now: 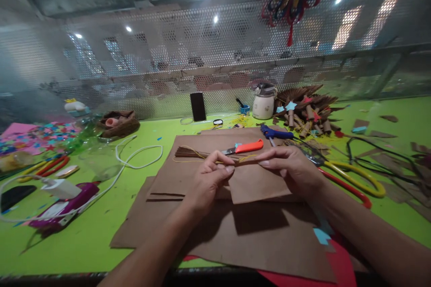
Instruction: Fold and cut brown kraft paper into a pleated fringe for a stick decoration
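A piece of brown paper (pixel 259 184) is held up by its far edge, casting a shadow on the larger brown sheets (pixel 208 233) beneath. My left hand (pixel 213 177) pinches its left corner between thumb and fingers. At the right end of the same edge, my right hand (pixel 291 166) is closed on the paper. Just beyond my fingers lies a folded brown paper strip (pixel 188 152) with yellow string about it. An orange-handled utility knife (pixel 249 146) rests behind my hands, and a blue glue gun (pixel 276 132) sits beyond it.
Yellow-and-red-handled scissors (pixel 353 179) lie right of my right hand. Paper fans and rolls (pixel 310 112) pile up behind, beside a white jar (pixel 263 103). On the left are a purple power strip (pixel 63 206), a white cable (pixel 138 161) and colourful paper stars (pixel 43 139).
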Motion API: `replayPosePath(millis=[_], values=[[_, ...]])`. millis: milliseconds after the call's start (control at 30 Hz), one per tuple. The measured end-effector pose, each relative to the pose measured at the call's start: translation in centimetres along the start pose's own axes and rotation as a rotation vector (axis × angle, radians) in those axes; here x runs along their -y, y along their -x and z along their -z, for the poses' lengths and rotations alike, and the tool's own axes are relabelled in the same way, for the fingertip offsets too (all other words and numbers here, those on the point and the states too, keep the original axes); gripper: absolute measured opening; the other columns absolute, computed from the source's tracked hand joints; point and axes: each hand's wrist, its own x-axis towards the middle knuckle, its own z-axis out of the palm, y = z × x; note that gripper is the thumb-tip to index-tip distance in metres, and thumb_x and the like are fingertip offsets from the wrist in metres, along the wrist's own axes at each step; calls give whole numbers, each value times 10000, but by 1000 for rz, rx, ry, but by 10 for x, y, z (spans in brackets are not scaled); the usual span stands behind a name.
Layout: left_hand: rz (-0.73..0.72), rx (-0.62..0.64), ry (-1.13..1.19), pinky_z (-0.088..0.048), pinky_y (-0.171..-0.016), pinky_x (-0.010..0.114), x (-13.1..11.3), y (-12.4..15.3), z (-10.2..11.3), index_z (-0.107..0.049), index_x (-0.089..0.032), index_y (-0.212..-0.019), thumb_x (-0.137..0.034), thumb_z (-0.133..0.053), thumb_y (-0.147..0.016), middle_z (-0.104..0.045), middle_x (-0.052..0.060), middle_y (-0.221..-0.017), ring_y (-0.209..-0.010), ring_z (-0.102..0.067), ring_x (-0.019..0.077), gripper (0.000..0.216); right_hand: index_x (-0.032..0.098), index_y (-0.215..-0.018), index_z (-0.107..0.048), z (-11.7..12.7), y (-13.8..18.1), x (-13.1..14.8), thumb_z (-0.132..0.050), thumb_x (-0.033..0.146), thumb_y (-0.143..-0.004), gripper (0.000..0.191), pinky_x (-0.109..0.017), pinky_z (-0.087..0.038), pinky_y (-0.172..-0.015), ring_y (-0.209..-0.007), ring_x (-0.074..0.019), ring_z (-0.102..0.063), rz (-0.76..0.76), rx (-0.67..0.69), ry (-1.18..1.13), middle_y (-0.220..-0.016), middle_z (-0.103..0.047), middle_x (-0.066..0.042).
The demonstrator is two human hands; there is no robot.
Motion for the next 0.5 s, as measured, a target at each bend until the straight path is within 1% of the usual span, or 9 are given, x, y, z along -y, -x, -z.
replayPosePath(millis=[133,233,333,400,467,500], values=[[-34,-21,13,-256,-479,165,-2,2,-3,-531,-175,-718,-174,-650,-725,-465,-70,-542,-479,-351,49,120,222,-703,-771,1,2,0,-788,181,-590,122,-184,-339,-510,-564,-66,-467,23,16,11,-596,-629,4],[-72,-16,-19,-255,-483,169,-4,4,-3,-540,-175,-694,-140,-625,-710,-439,-74,-530,-474,-314,50,93,227,-712,-772,1,5,0,-781,169,-599,128,-197,-360,-530,-597,-83,-502,65,41,-2,-639,-648,-7],[-77,11,-73,-271,-504,180,-7,4,-2,-567,-174,-694,-122,-588,-683,-440,-61,-547,-506,-338,63,57,232,-745,-770,2,8,-1,-760,184,-651,107,-203,-350,-499,-570,-85,-501,128,76,47,-624,-636,-1],[-52,26,-110,-271,-505,195,-9,3,-2,-590,-165,-700,-180,-561,-707,-467,-37,-598,-530,-356,74,33,235,-778,-768,4,10,-1,-745,206,-689,95,-207,-361,-491,-559,-88,-512,188,95,141,-625,-639,0],[4,40,-165,-248,-489,214,-9,1,-2,-607,-154,-708,-299,-511,-788,-469,-16,-612,-530,-341,86,191,239,-799,-766,4,11,-1,-737,214,-710,97,-217,-415,-535,-604,-107,-564,265,112,273,-675,-672,-11],[47,54,-203,-224,-475,223,-9,1,-2,-601,-151,-693,-358,-487,-820,-446,-18,-586,-514,-314,89,268,242,-808,-766,4,11,-1,-734,211,-716,102,-225,-444,-570,-637,-118,-591,303,129,342,-705,-690,-16]])
